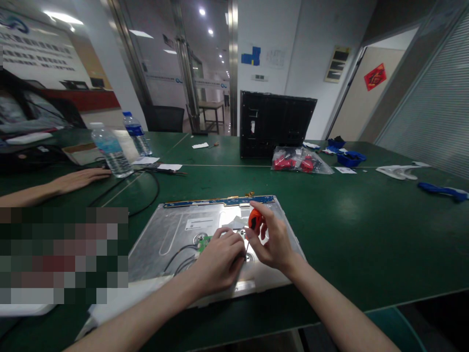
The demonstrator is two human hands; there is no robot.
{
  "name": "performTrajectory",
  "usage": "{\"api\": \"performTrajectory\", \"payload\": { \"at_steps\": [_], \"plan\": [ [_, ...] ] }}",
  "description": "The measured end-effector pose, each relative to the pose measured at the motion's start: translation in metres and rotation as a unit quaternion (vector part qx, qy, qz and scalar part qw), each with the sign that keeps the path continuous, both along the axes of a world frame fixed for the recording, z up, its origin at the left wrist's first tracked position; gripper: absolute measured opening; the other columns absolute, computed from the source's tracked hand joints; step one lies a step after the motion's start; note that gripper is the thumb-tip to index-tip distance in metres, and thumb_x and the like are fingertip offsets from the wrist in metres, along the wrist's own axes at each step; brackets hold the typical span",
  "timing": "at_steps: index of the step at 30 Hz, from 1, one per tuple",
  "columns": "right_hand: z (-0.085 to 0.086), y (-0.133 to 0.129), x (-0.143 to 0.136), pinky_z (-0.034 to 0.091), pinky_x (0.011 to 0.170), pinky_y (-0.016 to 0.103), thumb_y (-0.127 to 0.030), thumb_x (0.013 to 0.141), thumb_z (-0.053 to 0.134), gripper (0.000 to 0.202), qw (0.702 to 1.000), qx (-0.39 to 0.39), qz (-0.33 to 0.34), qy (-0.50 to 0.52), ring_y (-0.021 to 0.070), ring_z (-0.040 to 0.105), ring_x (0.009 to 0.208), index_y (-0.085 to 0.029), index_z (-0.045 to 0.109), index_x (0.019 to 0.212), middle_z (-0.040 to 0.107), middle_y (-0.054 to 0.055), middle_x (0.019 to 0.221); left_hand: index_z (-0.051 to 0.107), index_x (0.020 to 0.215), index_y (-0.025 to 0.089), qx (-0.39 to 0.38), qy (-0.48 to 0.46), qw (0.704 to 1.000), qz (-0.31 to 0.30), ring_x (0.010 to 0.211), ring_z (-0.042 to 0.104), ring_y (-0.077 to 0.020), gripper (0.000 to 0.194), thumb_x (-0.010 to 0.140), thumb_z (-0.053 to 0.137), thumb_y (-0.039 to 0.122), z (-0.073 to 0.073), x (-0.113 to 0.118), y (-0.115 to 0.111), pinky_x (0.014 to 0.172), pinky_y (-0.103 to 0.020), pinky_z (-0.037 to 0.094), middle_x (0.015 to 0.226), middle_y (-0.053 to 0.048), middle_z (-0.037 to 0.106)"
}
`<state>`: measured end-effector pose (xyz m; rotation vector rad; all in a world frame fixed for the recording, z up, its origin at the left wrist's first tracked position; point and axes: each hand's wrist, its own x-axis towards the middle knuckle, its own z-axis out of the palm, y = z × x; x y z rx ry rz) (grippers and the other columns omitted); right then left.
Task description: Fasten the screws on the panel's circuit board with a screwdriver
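A silver metal display panel [172, 230] lies flat on the green table, with a blue circuit strip [208, 202] along its far edge. My right hand [273, 239] grips the orange-and-black handle of a screwdriver [254, 219], whose shaft points down toward the panel. My left hand [223, 256] rests on the panel close to the shaft, fingers curled; what they hold, if anything, is hidden. Beside it a small green circuit board [204, 243] shows in part, with black cables [179, 254] running left from it. A whitish flap [236, 223] sits just beyond my left hand.
A black monitor housing [276, 124] stands at the back, a plastic bag with red parts [302, 161] before it. Two water bottles [112, 149] stand at left, near another person's hand [82, 180]. Blue items [350, 159] and a white curved piece [397, 171] lie at right.
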<state>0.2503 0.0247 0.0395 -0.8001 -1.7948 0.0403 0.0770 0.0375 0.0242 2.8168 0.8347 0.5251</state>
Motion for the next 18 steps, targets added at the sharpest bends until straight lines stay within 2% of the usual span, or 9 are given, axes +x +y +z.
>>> {"api": "performTrajectory", "payload": {
  "at_steps": [4, 7, 13, 18],
  "plan": [
    [-0.0011, -0.0006, 0.0008, 0.047, 0.049, 0.023, -0.017, 0.087, 0.046, 0.054, 1.000, -0.013, 0.014, 0.008, 0.0125, 0.052, 0.059, -0.022, 0.036, 0.139, 0.059, 0.002, 0.083, 0.060, 0.084, 0.019, 0.005, 0.001, 1.000, 0.000, 0.085, 0.056, -0.0213, 0.015, 0.083, 0.047, 0.011, 0.0013, 0.0002, -0.0001, 0.094, -0.044, 0.037, 0.087, -0.005, 0.063],
    [-0.0013, -0.0001, 0.0001, 0.045, 0.047, 0.022, -0.016, 0.087, 0.047, 0.054, 1.000, 0.001, 0.006, 0.009, 0.0113, 0.049, 0.055, -0.020, 0.036, 0.139, 0.058, 0.002, 0.083, 0.060, 0.086, 0.019, 0.004, 0.001, 1.000, -0.003, 0.086, 0.056, -0.0214, 0.014, 0.083, 0.048, 0.012, 0.0005, 0.0001, 0.0004, 0.093, -0.044, 0.037, 0.088, -0.005, 0.064],
    [-0.0027, 0.0034, -0.0007, 0.042, 0.046, 0.021, -0.022, 0.090, 0.055, 0.048, 0.999, 0.029, -0.026, -0.005, 0.0091, 0.045, 0.052, -0.023, 0.038, 0.135, 0.056, -0.001, 0.082, 0.059, 0.084, 0.018, 0.003, 0.003, 1.000, 0.002, 0.089, 0.057, -0.0223, 0.013, 0.083, 0.048, 0.013, -0.0020, 0.0003, 0.0010, 0.093, -0.044, 0.037, 0.090, -0.005, 0.065],
    [-0.0019, 0.0027, -0.0004, 0.041, 0.045, 0.021, -0.024, 0.091, 0.054, 0.046, 1.000, 0.024, -0.014, -0.002, 0.0086, 0.044, 0.052, -0.023, 0.040, 0.135, 0.056, 0.000, 0.084, 0.060, 0.088, 0.018, -0.004, 0.003, 1.000, -0.001, 0.091, 0.058, -0.0228, 0.014, 0.083, 0.048, 0.012, -0.0015, 0.0001, 0.0007, 0.093, -0.044, 0.036, 0.092, -0.006, 0.065]
  ]
}}
